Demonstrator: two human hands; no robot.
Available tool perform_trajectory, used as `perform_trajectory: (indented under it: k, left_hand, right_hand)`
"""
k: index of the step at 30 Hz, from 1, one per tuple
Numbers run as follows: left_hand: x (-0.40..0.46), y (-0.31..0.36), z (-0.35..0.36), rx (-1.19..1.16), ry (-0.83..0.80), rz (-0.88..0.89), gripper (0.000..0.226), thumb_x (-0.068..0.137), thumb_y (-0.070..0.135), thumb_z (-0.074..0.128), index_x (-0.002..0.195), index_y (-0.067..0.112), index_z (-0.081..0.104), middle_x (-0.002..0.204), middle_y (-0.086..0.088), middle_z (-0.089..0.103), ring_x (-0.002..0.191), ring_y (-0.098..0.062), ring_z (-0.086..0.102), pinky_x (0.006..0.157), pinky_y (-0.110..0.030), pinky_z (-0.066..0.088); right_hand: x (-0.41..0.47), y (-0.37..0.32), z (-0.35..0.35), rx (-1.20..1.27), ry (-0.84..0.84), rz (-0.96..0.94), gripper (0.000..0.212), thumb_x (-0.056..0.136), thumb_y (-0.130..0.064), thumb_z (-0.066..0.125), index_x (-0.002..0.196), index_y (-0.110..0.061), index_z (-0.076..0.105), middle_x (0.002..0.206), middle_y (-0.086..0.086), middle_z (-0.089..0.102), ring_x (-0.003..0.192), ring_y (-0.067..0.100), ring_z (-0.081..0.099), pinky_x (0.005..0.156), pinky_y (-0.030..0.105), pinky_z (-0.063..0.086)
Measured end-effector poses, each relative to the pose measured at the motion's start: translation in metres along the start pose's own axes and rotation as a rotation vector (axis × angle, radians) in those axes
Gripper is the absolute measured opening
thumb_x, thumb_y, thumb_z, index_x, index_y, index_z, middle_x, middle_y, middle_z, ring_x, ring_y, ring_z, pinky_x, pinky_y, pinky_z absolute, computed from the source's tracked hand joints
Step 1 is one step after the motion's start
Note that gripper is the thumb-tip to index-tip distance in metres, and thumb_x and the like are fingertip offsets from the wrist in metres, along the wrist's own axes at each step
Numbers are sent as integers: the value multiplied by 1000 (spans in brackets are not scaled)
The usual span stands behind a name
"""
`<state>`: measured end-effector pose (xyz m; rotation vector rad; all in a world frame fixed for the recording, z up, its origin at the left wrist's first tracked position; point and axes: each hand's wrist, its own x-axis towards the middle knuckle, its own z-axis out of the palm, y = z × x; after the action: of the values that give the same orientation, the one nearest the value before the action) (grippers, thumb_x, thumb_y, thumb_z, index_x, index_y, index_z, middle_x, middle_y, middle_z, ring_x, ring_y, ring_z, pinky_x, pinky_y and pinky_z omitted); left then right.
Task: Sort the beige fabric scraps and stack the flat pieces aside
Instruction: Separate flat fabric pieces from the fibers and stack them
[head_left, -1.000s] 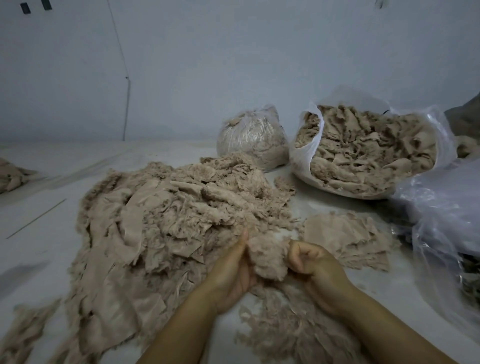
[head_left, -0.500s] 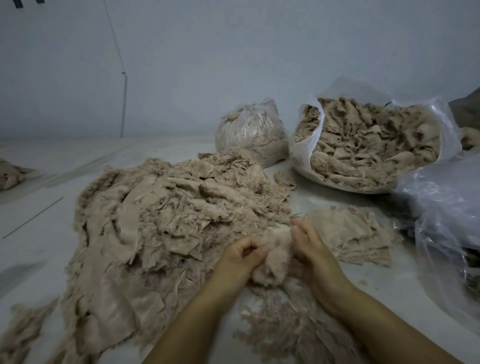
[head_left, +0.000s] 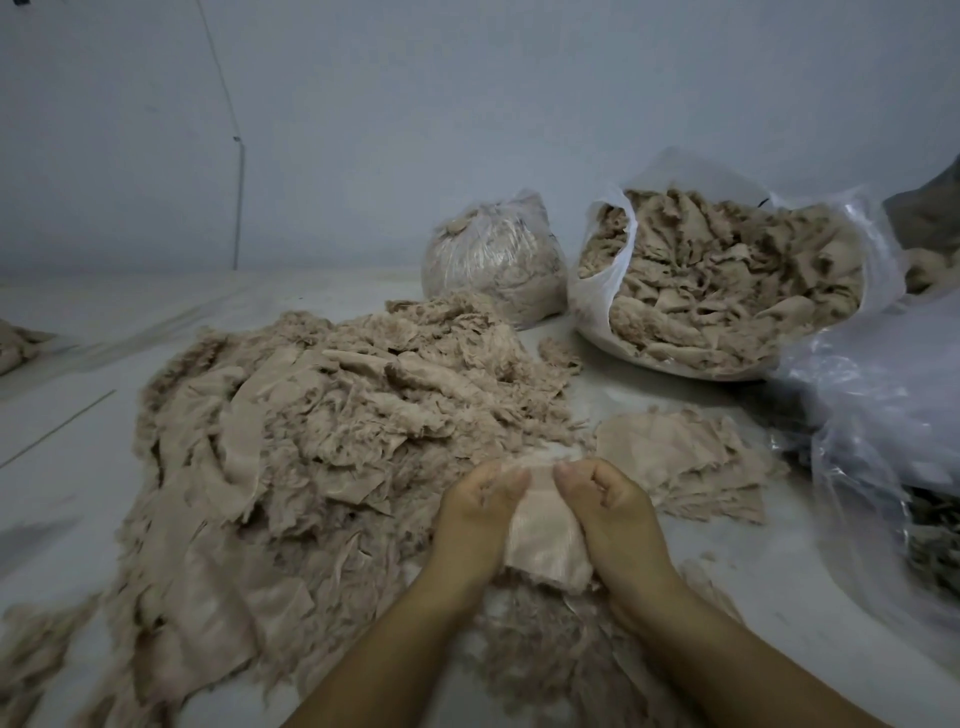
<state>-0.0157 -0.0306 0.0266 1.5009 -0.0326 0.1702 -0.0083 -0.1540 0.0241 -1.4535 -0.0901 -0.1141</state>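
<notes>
Head view: left hand (head_left: 480, 512) and right hand (head_left: 615, 512) pinch a thin, frayed beige scrap (head_left: 543, 540), beside the fluffy scrap heap (head_left: 322, 426).

We note a large loose heap of frayed beige fabric scraps (head_left: 332, 441) spread across the pale surface. To its right lies a low stack of flat beige pieces (head_left: 685, 462). One small flat beige scrap (head_left: 545, 535) hangs held between both hands.

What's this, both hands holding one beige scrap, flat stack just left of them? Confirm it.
Wrong side. The head view shows the left hand and right hand holding the beige scrap, but the flat stack lies to their right.
</notes>
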Motion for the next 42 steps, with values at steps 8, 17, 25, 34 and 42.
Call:
perform_trajectory:
  k: [8, 17, 25, 34, 42]
  left_hand:
    - [0, 6, -1, -247, 131, -15, 26, 96, 29, 46, 90, 16, 68, 77, -5, 72, 65, -18, 68, 51, -29, 54]
    - [-5, 8, -8, -243, -152, -42, 21, 88, 29, 58, 93, 12, 70, 91, -15, 72, 79, -25, 69, 63, -30, 55]
    - [11, 6, -15, -59, -12, -50, 19, 97, 5, 46, 87, 7, 62, 48, 2, 51, 37, -6, 40, 34, -17, 32]
    - [29, 3, -59, 800, -32, 300, 8, 90, 19, 62, 97, 19, 66, 88, 9, 60, 80, -1, 56, 71, -17, 44]
    - [20, -19, -65, 957, -201, 384, 13, 92, 12, 57, 87, 6, 68, 89, -1, 56, 87, -16, 53, 76, -26, 41]
  right_hand:
    - [15, 10, -6, -127, 258, 19, 29, 96, -29, 54, 72, -16, 62, 45, -8, 51, 48, 9, 46, 51, 26, 36]
    - [-7, -6, 3, 268, -205, 161, 36, 89, -33, 59, 106, -3, 68, 96, 15, 74, 88, 28, 71, 68, 30, 58]
    - [7, -26, -10, 112, 129, 3, 26, 90, -22, 65, 69, -7, 65, 59, 3, 64, 54, 13, 59, 46, 18, 44]
    - [70, -45, -85, -523, 423, -3, 34, 92, -40, 57, 87, -8, 68, 90, 18, 66, 86, 31, 59, 76, 38, 44]
    - [18, -12, -23, -869, -158, -234, 17, 93, -27, 59, 110, -27, 60, 100, -8, 57, 84, 0, 52, 69, 9, 37]
